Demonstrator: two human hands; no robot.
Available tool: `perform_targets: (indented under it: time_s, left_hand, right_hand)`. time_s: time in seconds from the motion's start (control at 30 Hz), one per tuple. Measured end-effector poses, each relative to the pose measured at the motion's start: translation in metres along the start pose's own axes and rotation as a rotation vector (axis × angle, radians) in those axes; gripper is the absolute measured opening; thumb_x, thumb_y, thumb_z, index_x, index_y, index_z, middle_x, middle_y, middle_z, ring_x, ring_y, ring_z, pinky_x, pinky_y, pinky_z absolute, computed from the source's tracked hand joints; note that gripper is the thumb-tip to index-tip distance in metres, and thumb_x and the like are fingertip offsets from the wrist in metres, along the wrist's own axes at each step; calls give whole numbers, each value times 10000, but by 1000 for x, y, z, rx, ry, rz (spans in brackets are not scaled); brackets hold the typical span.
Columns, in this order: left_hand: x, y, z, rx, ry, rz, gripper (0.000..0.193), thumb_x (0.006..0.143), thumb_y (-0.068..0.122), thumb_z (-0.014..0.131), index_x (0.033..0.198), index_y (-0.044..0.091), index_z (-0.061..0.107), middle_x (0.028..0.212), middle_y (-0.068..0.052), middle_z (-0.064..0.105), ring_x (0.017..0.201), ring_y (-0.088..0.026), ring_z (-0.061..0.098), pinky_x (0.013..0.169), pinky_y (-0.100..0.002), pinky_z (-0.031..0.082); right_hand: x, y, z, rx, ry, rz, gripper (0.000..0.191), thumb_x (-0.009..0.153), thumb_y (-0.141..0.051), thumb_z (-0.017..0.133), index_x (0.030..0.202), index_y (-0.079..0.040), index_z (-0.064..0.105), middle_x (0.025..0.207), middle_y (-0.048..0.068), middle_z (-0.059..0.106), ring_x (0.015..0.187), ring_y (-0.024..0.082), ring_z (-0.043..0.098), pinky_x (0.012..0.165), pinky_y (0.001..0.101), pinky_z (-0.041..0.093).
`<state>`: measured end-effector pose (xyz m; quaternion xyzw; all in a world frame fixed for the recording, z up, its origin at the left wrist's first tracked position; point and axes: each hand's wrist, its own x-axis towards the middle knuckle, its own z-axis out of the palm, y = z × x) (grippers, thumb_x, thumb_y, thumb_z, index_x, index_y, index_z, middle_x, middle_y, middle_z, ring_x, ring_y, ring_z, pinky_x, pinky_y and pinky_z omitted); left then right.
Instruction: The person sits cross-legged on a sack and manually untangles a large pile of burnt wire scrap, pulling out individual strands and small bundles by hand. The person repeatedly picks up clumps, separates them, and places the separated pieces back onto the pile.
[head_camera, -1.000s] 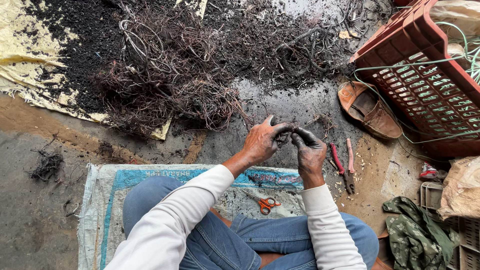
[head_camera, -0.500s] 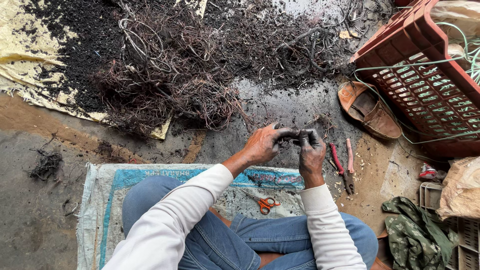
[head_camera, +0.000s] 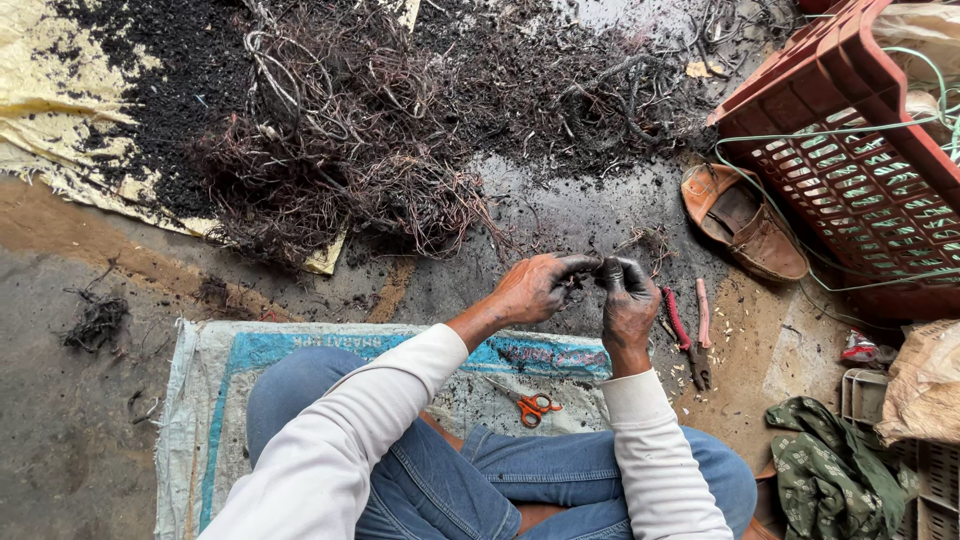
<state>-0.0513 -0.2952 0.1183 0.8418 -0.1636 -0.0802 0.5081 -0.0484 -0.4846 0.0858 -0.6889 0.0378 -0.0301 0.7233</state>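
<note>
1. Left hand (head_camera: 535, 288) and right hand (head_camera: 628, 305) meet fingertip to fingertip just in front of the person's knees, both blackened with soot. Each is closed in a pinch on the same short piece of burnt wire (head_camera: 590, 272), which spans the small gap between them.

2. That piece is small and dark against the dark floor, so its exact length and thickness are hard to make out; it looks like a thin strand.

3. Handling, as a judgement: such a strand should be very light and bend easily, yet spring back a little. Its charred coating is probably brittle and crumbly, shedding black dust, so the grip may be slippery. A firm pinch near each end, as both hands have now, suits it better than a hold in the middle.

4. Beyond the hands lies a large tangled wire heap (head_camera: 360, 150) on the floor, with black ash spread to its left over a yellow sheet (head_camera: 40, 110).

5. Right of the hands, red-handled pliers (head_camera: 688, 335) lie on the floor, a brown sandal (head_camera: 745, 225) beyond them, and a red plastic crate (head_camera: 860, 160) farther right.

6. Orange-handled scissors (head_camera: 532, 406) rest on the woven sack (head_camera: 230, 370) just below the hands.
</note>
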Motion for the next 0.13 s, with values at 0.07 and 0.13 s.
perform_targets:
  time_s: [0.07, 0.13]
  left_hand:
    - [-1, 0, 0, -20, -24, -32, 491, 864, 124, 634, 1348, 205, 632, 1102, -142, 747, 1028, -356, 701, 880, -473, 551]
    - [-2, -2, -1, -10, -18, -38, 484, 857, 130, 647, 1336, 200, 639, 1086, -157, 738, 1019, -365, 695, 869, -475, 551]
  right_hand:
    - [-2, -1, -1, -13, 9, -7, 105, 1021, -105, 660, 1017, -21, 721, 900, 33, 696, 819, 112, 648, 764, 261, 551]
    - [-4, -1, -4, -52, 4, -6, 108, 1029, -92, 642, 1032, -17, 720, 914, 38, 689, 833, 116, 647, 774, 264, 548]
